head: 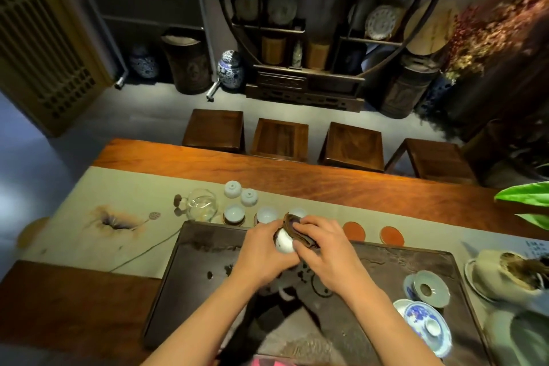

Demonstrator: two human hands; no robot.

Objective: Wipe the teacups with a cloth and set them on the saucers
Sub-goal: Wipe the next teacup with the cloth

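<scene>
Dark wood shelving with plates and jars stands behind a long wooden table (pixel 297 175), which carries a pale runner (pixel 118 202) and a dark tea tray (pixel 208 291). Both forearms reach forward over the tray. The left hand (pixel 264 255) curls its fingers around a white teacup (pixel 283 242), held tilted above the tray's far edge, while the right hand (pixel 322 242) pinches a brown cloth (pixel 297 226) and presses it against the cup. Beyond the hands, two cups (pixel 232 189) stand upside down on the runner, and three more sit upright in the row of saucers, the nearest to the glass pitcher (pixel 202 205) being one upright cup (pixel 234 213). Two orange saucers (pixel 353 230) lie bare to the right of the hands. On the tray's right side sit a pale strainer dish (pixel 427 290) and a blue-and-white lidded bowl (pixel 424 321). Just past the tray, a grey pot (pixel 502 273) holds dark loose material.
</scene>
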